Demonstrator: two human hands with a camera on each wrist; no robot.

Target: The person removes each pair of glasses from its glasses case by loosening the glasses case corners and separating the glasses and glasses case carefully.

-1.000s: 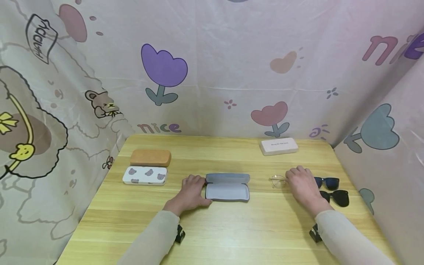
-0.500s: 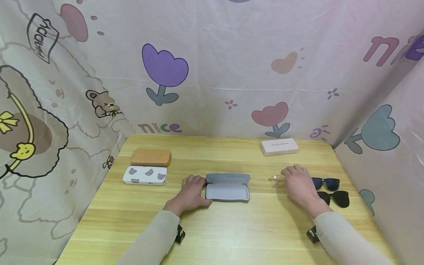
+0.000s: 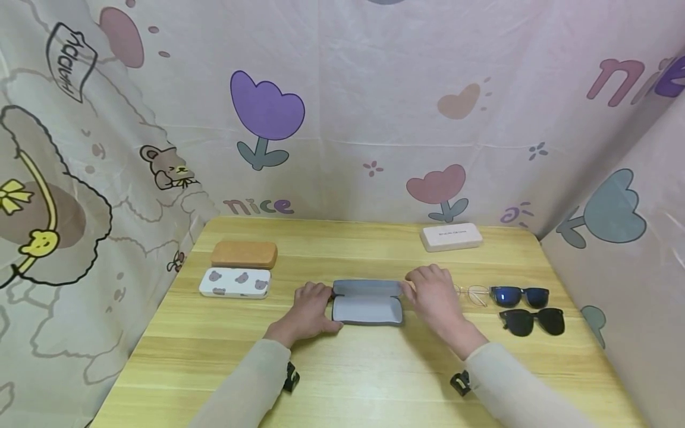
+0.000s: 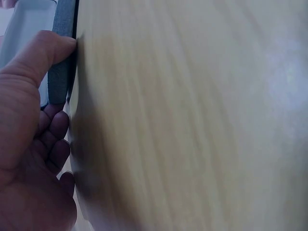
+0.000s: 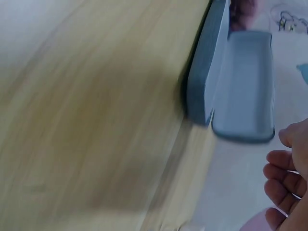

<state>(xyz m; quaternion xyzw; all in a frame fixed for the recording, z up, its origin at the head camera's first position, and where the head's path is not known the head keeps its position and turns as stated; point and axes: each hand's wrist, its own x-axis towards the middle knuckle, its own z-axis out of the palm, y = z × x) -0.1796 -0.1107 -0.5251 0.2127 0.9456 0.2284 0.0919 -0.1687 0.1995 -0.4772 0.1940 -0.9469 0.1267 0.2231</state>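
A grey-blue glasses case [image 3: 367, 310] stands open on the wooden table, its lid raised and its pale inside bare. My left hand [image 3: 302, 315] grips its left end; in the left wrist view the thumb [image 4: 55, 45] presses on the front wall and the fingers curl at the end. Close to the lid's right edge is my right hand [image 3: 436, 300], holding nothing, its fingers [image 5: 284, 185] loosely bent in the right wrist view. Right of this hand lie thin wire-rimmed glasses [image 3: 478, 286], partly hidden by it, then blue-lensed sunglasses [image 3: 508, 296] and black sunglasses [image 3: 551, 321].
An orange case [image 3: 243, 254] and a white case with bear prints [image 3: 235, 283] lie side by side at the left. A white case [image 3: 452, 236] with small lettering sits at the back right. Printed cloth [image 3: 342, 119] hangs behind the table [image 3: 364, 380] and at both sides.
My right hand has moved left from the wire-rimmed glasses to the case's right side, uncovering more of the glasses and sunglasses. The left hand has stayed on the case.
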